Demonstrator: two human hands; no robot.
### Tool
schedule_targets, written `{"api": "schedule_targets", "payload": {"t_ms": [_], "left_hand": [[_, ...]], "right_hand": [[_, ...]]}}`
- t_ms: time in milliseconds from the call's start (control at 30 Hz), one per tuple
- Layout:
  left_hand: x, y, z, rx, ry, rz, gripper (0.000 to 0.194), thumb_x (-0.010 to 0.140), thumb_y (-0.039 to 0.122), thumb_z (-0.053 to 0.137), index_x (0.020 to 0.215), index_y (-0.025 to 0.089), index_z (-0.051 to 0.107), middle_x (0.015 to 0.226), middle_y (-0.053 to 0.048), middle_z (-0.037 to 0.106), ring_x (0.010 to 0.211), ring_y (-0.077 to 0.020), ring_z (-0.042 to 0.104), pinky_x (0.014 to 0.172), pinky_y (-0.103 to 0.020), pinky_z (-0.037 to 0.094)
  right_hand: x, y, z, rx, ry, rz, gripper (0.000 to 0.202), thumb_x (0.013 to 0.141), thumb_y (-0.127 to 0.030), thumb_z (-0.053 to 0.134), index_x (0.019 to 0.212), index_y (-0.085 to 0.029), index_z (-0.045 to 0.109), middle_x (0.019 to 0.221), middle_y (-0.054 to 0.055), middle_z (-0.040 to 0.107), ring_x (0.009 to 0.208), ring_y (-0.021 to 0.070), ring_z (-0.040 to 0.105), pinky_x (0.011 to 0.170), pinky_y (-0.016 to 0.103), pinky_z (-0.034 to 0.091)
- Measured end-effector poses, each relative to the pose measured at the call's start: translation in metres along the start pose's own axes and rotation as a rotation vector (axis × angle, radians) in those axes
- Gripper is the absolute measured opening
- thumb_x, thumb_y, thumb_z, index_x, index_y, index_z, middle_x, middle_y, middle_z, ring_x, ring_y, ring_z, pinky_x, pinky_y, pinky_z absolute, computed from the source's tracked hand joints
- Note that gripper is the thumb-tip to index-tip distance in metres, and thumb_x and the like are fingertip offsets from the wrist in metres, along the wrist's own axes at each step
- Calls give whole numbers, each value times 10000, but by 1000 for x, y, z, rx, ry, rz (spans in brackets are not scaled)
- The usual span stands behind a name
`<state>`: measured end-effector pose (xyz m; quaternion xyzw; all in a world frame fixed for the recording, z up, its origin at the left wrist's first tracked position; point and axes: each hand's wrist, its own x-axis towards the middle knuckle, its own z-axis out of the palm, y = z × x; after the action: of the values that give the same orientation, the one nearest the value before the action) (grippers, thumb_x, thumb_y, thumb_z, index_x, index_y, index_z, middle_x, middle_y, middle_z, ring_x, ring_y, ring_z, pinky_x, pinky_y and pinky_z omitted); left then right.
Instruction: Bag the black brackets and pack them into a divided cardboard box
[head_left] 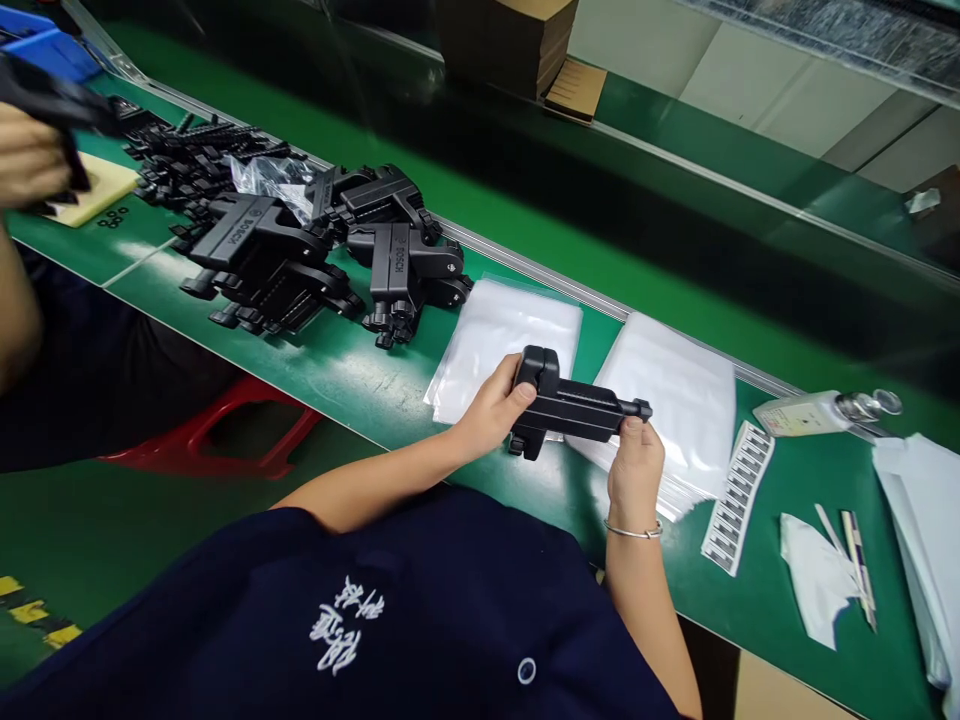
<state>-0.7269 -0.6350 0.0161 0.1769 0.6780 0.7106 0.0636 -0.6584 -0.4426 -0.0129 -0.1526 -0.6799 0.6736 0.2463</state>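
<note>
A black clamp-like device (581, 408) is held level above the front of the green bench, between my two hands. My left hand (491, 405) grips its thicker end, with the thumb on top. Around the thin knob end at the right, the fingers of my right hand (636, 462) are closed; a bracelet circles that wrist. Beneath and behind the device lie two stacks of clear plastic bags, the left stack (517, 325) and the right stack (679, 385). Similar black devices (259, 250) are piled to the left.
A co-worker's hand (30, 155) holds a black part at the far left, near a yellow pad (101, 185). A label sheet (739, 497), a bottle (806, 413), a torn white paper (816, 575) and a pen (857, 565) lie right. A red stool (217, 430) stands below the bench.
</note>
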Motion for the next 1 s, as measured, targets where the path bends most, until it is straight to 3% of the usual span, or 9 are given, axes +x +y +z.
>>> {"api": "schedule_targets", "payload": {"t_ms": [100,300,400,500,667,733,833,900,1000], "left_hand": [[-1,0,0,-31,51,-55,568,886,681,408,1112,178,545,1029,-64,601,1002,-231,553,876,-339,441],[1,-1,1,-46,3,61,683,741,732,591,1126,169,548,1037,-72,627,958,-235,583,835,-334,466],[16,-3,1,-279,165,-158,579,814,708,508,1003,169,602,963,-62,669,971,-245,618,834,-347,497],[32,-3,-1,-524,324,-405,494,877,635,452,972,178,612,859,-44,699,887,-230,664,765,-342,534],[37,1,-1,-673,353,-519,446,903,580,439,980,179,619,818,-36,717,787,-213,675,712,-337,541],[35,1,0,-675,350,-531,458,893,595,453,976,177,624,827,-39,716,801,-216,673,724,-337,535],[27,1,3,-586,272,-466,528,850,657,489,995,168,628,890,-54,715,903,-235,664,786,-338,518],[20,4,5,-442,154,-347,583,811,681,538,1051,158,629,998,-70,707,1021,-255,630,866,-339,489],[11,16,5,-266,-146,-166,640,782,595,641,1248,163,568,1243,-104,627,1187,-287,538,984,-356,419]], "right_hand": [[0,0,0,16,-78,-66,410,763,-546,676,957,-186,660,968,63,660,926,212,598,869,376,471],[-3,0,1,-13,6,-1,414,871,-570,529,823,-176,644,812,42,637,800,184,597,784,341,481],[-16,-7,3,-150,-149,-203,477,937,-576,382,1016,-210,678,1028,83,651,1011,240,598,938,432,450],[-34,-11,8,-424,-325,-531,394,940,-531,424,1171,-315,657,1192,68,621,1162,271,542,1116,545,265],[-49,-10,14,-573,-400,-785,316,907,-400,561,1216,-403,629,1176,31,651,1159,267,547,1175,566,104],[-49,-14,14,-489,-404,-722,315,904,-404,569,1212,-390,633,1185,35,648,1158,263,556,1175,564,139],[-44,-23,13,-136,-289,-399,474,872,-513,583,1306,-325,550,1274,79,589,1200,271,545,1115,545,322],[-38,-27,13,157,-206,-116,599,798,-551,662,1318,-299,504,1254,87,590,1142,257,589,1007,494,466],[-27,-22,14,435,-106,206,435,752,-452,741,1120,-274,593,1026,18,677,891,177,667,818,379,573]]}}
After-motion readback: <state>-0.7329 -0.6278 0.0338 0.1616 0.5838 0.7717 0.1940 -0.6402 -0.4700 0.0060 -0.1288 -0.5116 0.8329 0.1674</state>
